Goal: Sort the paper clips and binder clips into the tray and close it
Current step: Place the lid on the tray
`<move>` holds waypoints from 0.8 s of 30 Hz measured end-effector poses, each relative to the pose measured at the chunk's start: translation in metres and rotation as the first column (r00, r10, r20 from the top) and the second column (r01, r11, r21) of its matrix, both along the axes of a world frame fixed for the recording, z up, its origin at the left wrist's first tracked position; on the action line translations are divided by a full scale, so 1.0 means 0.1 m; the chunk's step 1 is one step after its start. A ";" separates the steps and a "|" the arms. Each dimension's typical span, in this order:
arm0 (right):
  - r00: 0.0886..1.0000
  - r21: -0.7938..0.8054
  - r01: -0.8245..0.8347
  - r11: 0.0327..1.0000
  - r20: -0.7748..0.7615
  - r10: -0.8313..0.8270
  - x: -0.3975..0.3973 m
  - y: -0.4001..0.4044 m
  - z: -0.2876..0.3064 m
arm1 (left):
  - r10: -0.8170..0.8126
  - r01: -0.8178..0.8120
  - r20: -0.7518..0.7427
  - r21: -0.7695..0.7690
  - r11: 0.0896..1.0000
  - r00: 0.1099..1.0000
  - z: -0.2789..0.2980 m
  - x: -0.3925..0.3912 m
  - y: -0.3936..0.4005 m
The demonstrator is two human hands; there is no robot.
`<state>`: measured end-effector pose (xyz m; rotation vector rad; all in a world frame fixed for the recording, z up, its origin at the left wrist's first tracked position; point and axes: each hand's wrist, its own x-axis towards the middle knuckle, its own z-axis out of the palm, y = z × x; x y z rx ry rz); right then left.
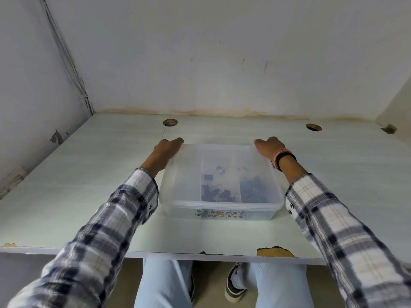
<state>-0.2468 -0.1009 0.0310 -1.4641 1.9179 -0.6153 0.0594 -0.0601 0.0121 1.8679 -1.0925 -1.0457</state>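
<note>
A clear plastic tray (222, 211) with a flower sticker on its front wall stands on the pale table. A frosted lid (191, 170) lies on top of it. Through the lid I see black binder clips (213, 193) in the middle compartment and a dark heap of paper clips (252, 188) in the right one. My left hand (165, 153) presses on the lid's far left corner. My right hand (268, 147) presses on the far right corner. The fingertips of both hands reach over the far edge and are partly hidden.
The pale table (89, 174) runs to a wall at the back, with two round cable holes (170, 122) (313, 127). Its near edge is chipped (274, 251). My legs and a shoe show below the edge.
</note>
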 end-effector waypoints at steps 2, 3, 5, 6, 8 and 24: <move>1.000 0.014 -0.007 1.000 -0.016 0.007 0.00 -0.03 -0.06 | -0.027 0.027 0.025 0.023 0.999 0.999 0.02 -0.03 0.01; 1.000 0.018 -0.002 1.000 -0.017 0.002 0.01 -0.03 -0.08 | -0.034 0.033 0.035 0.036 0.999 0.999 0.01 -0.04 0.01; 1.000 -0.004 0.021 1.000 -0.021 -0.021 0.00 -0.03 -0.15 | -0.037 0.033 0.067 0.049 0.998 0.997 -0.02 -0.04 -0.01; 0.999 -0.019 0.030 0.999 -0.027 -0.031 0.00 -0.04 -0.18 | -0.036 0.031 0.091 0.050 0.998 0.995 -0.03 -0.03 -0.02; 0.999 -0.043 0.041 0.998 -0.030 -0.042 0.01 -0.05 -0.19 | -0.036 0.030 0.123 0.046 0.998 0.992 -0.05 -0.02 -0.05; 0.980 -0.076 0.037 0.996 -0.191 -0.051 -0.11 0.71 -0.40 | 0.042 -0.033 0.404 -0.029 0.999 0.914 -0.23 -0.21 0.83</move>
